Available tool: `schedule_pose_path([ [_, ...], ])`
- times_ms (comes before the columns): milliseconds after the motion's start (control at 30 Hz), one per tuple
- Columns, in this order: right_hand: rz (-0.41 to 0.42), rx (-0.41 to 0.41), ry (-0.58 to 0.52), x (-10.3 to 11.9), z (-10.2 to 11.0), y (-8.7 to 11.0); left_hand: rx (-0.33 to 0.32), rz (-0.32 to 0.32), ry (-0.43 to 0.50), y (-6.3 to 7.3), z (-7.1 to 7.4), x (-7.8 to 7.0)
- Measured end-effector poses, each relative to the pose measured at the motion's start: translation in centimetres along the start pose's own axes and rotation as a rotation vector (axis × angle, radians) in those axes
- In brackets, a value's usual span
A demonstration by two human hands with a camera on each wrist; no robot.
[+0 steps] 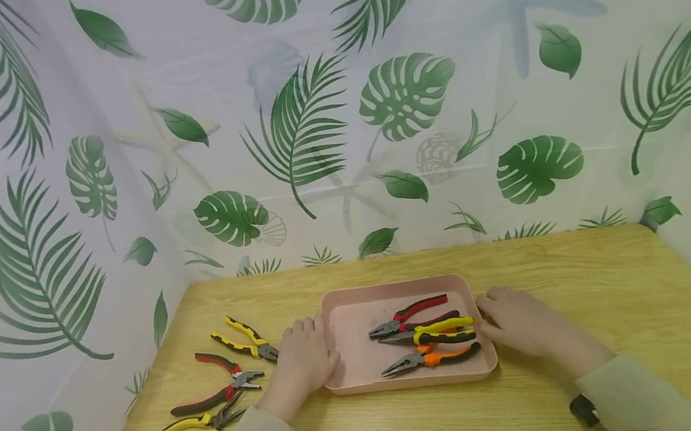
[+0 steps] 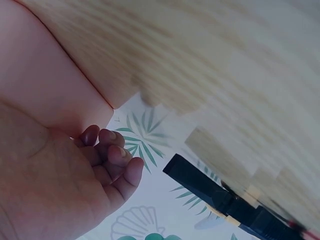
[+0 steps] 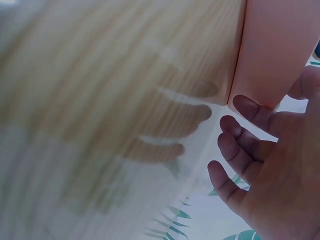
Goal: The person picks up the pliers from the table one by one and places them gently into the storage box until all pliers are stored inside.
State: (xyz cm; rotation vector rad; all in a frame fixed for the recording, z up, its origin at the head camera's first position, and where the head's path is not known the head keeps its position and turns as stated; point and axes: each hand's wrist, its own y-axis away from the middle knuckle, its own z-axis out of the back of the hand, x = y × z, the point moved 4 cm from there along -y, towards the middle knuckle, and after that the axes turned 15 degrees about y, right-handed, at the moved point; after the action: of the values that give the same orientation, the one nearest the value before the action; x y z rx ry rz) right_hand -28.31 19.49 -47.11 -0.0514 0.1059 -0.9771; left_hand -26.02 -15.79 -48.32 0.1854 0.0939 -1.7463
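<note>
A shallow pink tray lies on the table in the head view. My left hand grips its left side, with the thumb by the rim; curled fingers show beside the wall in the left wrist view. At the opposite end, my right hand holds the right rim, its index finger touching the wall in the right wrist view. Inside the tray, toward the right, lie red-and-black pliers, yellow-and-black pliers and orange-and-black needle-nose pliers.
Left of my left hand lie yellow-and-black pliers, red-and-black pliers and another yellow-handled pair, partly behind my sleeve. A leaf-patterned sheet stands behind the wooden table and along its sides.
</note>
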Motion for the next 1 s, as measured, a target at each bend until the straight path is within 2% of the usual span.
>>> schedule_pose_path([
  [300,-0.019,0.001,0.000,0.3,-0.2,-0.2,0.000,-0.006,0.021,0.1,-0.1,0.1],
  [600,-0.029,-0.017,0.048,0.9,0.1,-0.1,0.004,-0.006,0.032,0.0,0.0,0.2],
  [900,-0.032,0.015,0.012,1.2,0.0,0.2,0.023,-0.028,0.068,0.3,0.8,0.1],
  [1000,-0.051,0.056,-0.019,1.2,-0.2,0.4,0.033,-0.029,0.080,0.4,0.8,0.2],
])
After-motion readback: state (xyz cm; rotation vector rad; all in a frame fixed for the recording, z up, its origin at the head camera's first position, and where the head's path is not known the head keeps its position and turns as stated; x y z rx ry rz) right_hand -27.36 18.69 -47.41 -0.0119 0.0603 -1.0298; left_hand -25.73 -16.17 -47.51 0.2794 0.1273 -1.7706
